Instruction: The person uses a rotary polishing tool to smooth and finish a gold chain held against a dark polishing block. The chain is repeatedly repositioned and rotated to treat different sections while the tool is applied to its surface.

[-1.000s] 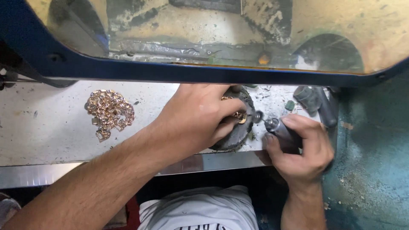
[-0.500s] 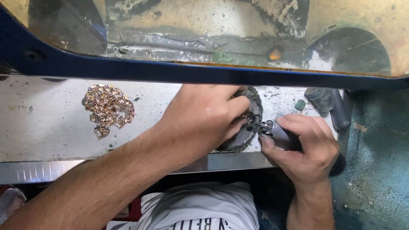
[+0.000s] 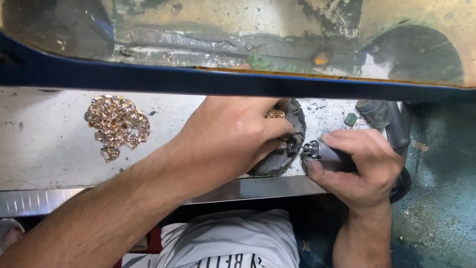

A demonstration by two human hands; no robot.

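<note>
Two bare hands meet over a dark round pad that lies at the front edge of a pale, scuffed workbench. The left hand comes in from the lower left, its forearm crossing the picture on a slant, and it lies knuckles up on the pad with the fingers curled down and pinched tight on a small gold-coloured piece, of which only a glint shows above the knuckles. How the piece sits under the fingers is hidden. The right hand rises from below with the wrist nearly straight, fingers wrapped closed round a grey handheld rotary tool, thumb along its near side. The tool lies almost level and points left, its small metal tip just beside the left hand's fingertips; whether it touches the piece cannot be told. Well apart to the left, a heap of gold-coloured metal parts rests on the bench. A dark blue rail runs across above the hands, with a stained clear shield behind it.
</note>
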